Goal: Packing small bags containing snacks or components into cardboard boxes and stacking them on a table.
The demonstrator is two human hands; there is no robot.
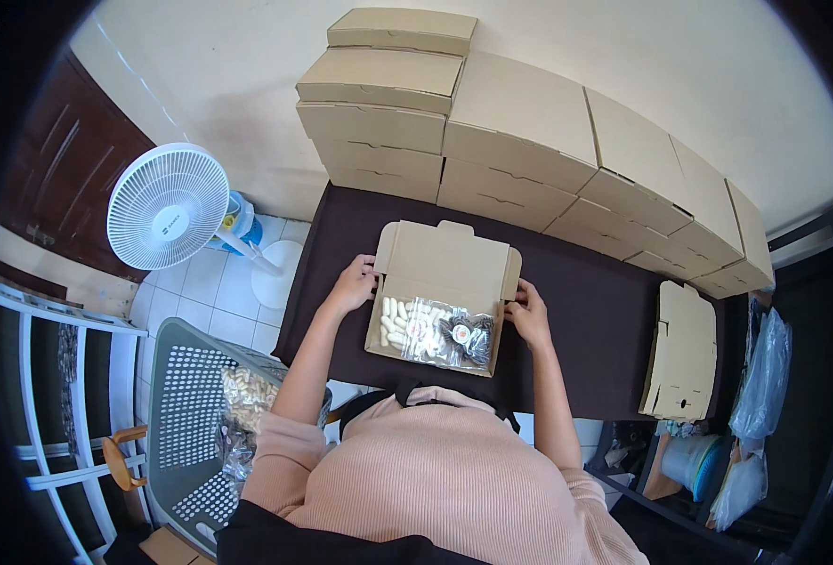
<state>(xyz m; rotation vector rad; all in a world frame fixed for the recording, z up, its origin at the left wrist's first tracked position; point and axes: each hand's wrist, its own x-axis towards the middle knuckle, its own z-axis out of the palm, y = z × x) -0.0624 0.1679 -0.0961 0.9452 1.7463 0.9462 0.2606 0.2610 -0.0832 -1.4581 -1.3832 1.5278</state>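
An open cardboard box [444, 264] sits on the dark tabletop in front of me, its lid raised on the far side. Inside lie white capsule-shaped pieces [395, 322], a clear plastic bag [426, 331] with a round sticker, and a bag of dark small items [471, 337] at the right. My left hand [352, 284] grips the box's left edge by the side flap, fingertips partly hidden behind the cardboard. At the right edge my right hand [529, 315] holds the box with bent fingers near the other side flap.
Closed cardboard boxes [520, 155] are stacked along the table's far side. Flattened cardboard [685, 353] lies at the right end. A grey perforated basket [186, 414] with bagged white pieces stands at lower left, a white fan [169, 207] beyond it. Plastic bags [763, 377] hang at right.
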